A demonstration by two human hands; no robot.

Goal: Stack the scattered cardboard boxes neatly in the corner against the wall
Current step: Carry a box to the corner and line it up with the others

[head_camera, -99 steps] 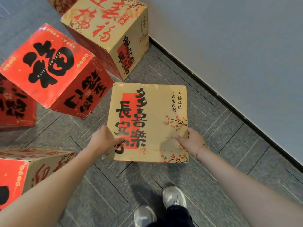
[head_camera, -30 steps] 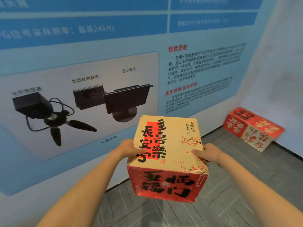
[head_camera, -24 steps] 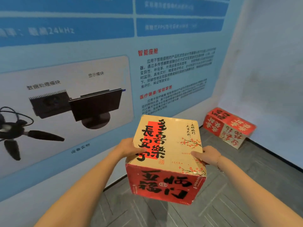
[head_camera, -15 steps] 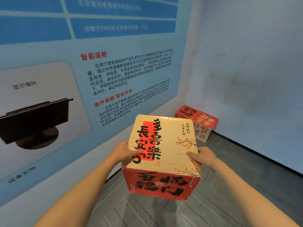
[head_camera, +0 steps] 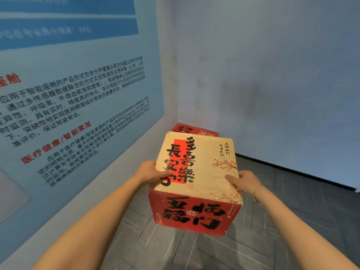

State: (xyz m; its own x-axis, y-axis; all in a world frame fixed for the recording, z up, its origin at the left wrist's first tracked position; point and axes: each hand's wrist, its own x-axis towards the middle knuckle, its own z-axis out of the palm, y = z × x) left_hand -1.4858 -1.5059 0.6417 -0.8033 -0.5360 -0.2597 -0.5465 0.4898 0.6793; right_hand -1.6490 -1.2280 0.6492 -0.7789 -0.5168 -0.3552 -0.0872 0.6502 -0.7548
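Two walls are meeting in a corner ahead of the person. The left wall (head_camera: pixel 81 106) is carrying a large blue-and-white poster with black and red printed text, some of it blurred, while the right wall (head_camera: pixel 272 75) is showing plain pale paint with faint smudges. A dark baseboard (head_camera: pixel 292 168) is running along the foot of the right wall. Below, the grey floor (head_camera: pixel 175 250) is showing thin pale lines between its tiles.

The person is holding a cardboard box (head_camera: pixel 196 184) out in front at arm's length, above the floor and facing the corner. Its top is showing tan card with a red panel, black brush characters and red blossom sprigs; the side facing the camera is showing red with large black characters.

A second box (head_camera: pixel 194 131), red on top, is sitting on the floor in the corner, mostly hidden behind the held one.

The left hand (head_camera: pixel 150 172) is gripping the box's left edge, thumb lying on top. The right hand (head_camera: pixel 245 182) is gripping the right edge the same way, thumb pressing on the tan top. A thin bracelet (head_camera: pixel 256 199) is circling the right wrist.
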